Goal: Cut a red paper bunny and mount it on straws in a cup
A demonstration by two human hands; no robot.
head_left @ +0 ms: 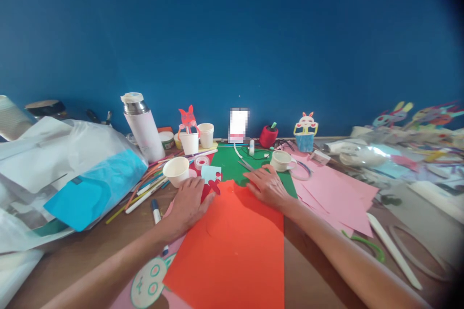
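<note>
A large orange-red paper sheet [239,246] lies in front of me, its far edge cut unevenly. My left hand [188,200] rests at the sheet's left edge, fingers stretched out and holding nothing. Dark red paper cutouts [213,185] and a light blue paper piece [210,173] are beside its fingertips. On the far right part of the sheet lies my right hand [267,186], open, fingers loosely spread. Just beyond those fingers, scissors [247,165] lie on green paper [226,159]; their handles are hidden. A white paper cup [176,170] stands beyond my left hand.
A flask [143,128], pencils and a plastic bag [97,149] crowd the left. Paper-cup figures [189,142] stand by the blue wall. Right of the sheet are a mug [281,160], pink papers [337,193] and a green pipe cleaner [369,245]. A rabbit-face cutout [148,282] lies front left.
</note>
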